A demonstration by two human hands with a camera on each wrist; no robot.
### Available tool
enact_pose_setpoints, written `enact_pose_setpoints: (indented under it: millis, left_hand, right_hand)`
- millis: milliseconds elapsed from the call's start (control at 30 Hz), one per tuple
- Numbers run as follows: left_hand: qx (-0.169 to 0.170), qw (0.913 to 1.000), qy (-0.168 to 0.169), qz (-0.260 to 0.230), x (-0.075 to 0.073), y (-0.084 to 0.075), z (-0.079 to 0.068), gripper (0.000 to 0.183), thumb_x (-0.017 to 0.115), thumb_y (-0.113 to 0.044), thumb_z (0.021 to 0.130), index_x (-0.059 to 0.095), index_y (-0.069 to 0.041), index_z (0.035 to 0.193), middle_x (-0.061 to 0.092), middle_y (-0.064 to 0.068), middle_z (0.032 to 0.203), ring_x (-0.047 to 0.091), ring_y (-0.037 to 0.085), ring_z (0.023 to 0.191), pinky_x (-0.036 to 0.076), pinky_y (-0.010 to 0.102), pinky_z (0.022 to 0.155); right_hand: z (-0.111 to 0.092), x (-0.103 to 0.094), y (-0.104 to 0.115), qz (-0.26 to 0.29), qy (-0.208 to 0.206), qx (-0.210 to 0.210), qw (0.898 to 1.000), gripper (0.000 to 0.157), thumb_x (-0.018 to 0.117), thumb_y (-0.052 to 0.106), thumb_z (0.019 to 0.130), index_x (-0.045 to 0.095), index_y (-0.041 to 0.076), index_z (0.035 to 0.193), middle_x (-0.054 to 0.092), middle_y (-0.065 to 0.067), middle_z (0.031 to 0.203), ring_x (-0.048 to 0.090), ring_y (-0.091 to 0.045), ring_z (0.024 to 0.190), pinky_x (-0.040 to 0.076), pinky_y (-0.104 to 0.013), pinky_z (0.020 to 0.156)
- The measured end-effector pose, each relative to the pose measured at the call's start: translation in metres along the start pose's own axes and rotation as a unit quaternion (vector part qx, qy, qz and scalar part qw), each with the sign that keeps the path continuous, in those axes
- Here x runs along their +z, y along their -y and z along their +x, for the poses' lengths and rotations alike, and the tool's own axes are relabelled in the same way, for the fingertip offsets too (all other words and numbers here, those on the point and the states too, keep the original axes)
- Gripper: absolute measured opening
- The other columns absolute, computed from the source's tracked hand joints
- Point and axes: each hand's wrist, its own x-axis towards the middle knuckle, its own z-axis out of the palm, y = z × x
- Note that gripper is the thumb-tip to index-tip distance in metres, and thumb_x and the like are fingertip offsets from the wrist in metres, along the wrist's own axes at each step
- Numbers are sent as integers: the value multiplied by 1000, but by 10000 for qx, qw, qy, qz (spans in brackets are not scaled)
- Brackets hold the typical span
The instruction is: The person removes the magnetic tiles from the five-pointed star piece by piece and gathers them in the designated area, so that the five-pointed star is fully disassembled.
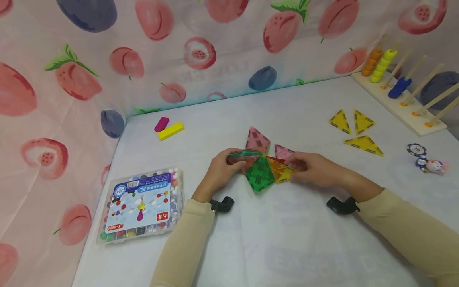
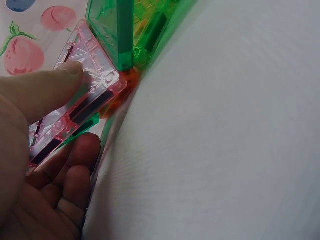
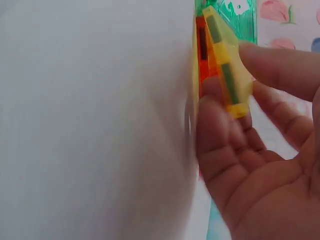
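Translucent magnetic tiles form a star-like cluster mid-table, with a green tile (image 1: 259, 175) at the front and a pink tile (image 1: 256, 140) at the back. On the cluster's left side, my left hand (image 1: 222, 169) holds a pink triangular tile (image 2: 82, 92), thumb on its face; a green tile edge shows beneath. My right hand (image 1: 319, 169) pinches a yellow triangular tile (image 3: 227, 65) between thumb and fingers. This tile leans at an angle beside an orange tile (image 3: 203, 45). Another pink tile (image 1: 283, 151) lies just behind the right fingertips.
Three yellow triangular tiles (image 1: 363, 121) lie at the right. Beyond them stands a wooden peg rack (image 1: 394, 101) with beads, near a poker chip (image 1: 416, 149) and a small figurine (image 1: 434, 164). At left are a clear-sided kit box (image 1: 140, 205), a yellow block (image 1: 170, 131) and a magenta block (image 1: 161, 124).
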Motion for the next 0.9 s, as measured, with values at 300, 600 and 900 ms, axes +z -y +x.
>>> enact_pose_setpoints:
  millis: [300,600,900]
  left_hand:
    - [-18,10000,32,-9,0,0,0,41,64,-41,79,55,-26,117,54,-4,101,49,14,83,40,31,69]
    - [22,10000,0,-17,-1,1,1,41,64,-41,79,56,-26,117,54,-3,101,49,15,83,40,31,69]
    - [1,10000,15,51,0,2,1,42,63,-44,79,55,-27,117,54,-4,102,48,14,84,40,31,70]
  right_hand:
    - [0,3,8,-430,138,-85,9989,22,68,17,80,61,21,101,57,5,89,50,-16,78,45,-29,68]
    - [-11,1,7,-699,536,-14,9961,21,66,15,81,61,21,100,56,7,92,49,-14,83,44,-30,74]
    - [-40,-29,-16,-547,38,843,9949,27,66,22,81,59,18,107,58,2,97,49,-18,84,43,-31,70]
